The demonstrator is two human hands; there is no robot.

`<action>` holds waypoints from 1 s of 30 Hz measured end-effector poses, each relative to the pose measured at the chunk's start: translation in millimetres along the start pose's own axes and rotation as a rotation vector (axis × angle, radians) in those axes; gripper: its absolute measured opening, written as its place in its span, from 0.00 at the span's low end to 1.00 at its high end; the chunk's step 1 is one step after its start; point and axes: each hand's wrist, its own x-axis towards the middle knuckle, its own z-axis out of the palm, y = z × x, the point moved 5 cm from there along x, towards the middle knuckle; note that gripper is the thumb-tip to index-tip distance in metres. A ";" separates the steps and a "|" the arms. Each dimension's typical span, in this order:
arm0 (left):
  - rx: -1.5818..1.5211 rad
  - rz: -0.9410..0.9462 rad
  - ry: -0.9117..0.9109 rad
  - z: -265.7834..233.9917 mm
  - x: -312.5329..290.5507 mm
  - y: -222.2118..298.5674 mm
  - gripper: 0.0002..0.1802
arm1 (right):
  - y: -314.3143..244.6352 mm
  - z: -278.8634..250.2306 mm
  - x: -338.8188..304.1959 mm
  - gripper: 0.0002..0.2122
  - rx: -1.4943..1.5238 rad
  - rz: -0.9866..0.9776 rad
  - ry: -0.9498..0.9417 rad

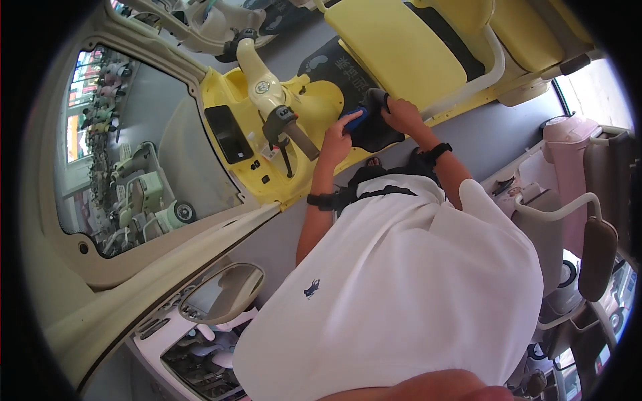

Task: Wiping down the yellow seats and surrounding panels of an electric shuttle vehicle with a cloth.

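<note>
Left hand (336, 142): fingers curled together around a small blue object (355, 119), clamped on it, held over the footwell of the yellow scooter (234, 90)
Right hand (403, 115): fingers closed on the edge of a black floor mat (374, 127), gripping it where it lies on the scooter's footboard, just below the yellow seat (391, 50)
Blue object: kind cannot be told at this size; it touches or nearly touches the mat's left edge
Wrists: a dark band on each forearm
Risk, mat: judged likely to slip or bunch, since it is held at one edge only while the other hand presses beside it
Risk, blue object: could drop into the footwell if the grip loosens, the hand being tilted downward
Risk, handlebar: the brown grip and brake lever (292, 134) stand just beside the left forearm; a wider arm sweep could knock them
Risk, balance: the person leans far over the scooter; a shift of weight could push it
Label, steering column: small round pale emblem (262, 86) on the cream column
Label, mat: pale printed characters and a rounded motif (351, 72) on the dark panel above the hands
Panel, leg shield: black rectangular inset (229, 134), small dark buttons below it
Signs, window side: red and blue strips (80, 70) at far left, too small to read
Neighbouring items: pink scooter (568, 160) at right, cream mirror (224, 293) at lower left
</note>
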 end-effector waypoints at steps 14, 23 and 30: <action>-0.004 0.013 -0.257 173.5 156.5 78.1 0.21 | 164.2 -149.6 -54.7 0.16 0.067 0.371 0.623; -0.070 -0.032 -0.450 229.5 200.2 55.7 0.23 | 144.8 -136.9 -93.8 0.16 0.484 0.194 0.239; -0.119 0.165 -0.267 263.5 230.1 159.3 0.21 | 192.5 -231.6 -91.1 0.13 1.272 0.143 0.763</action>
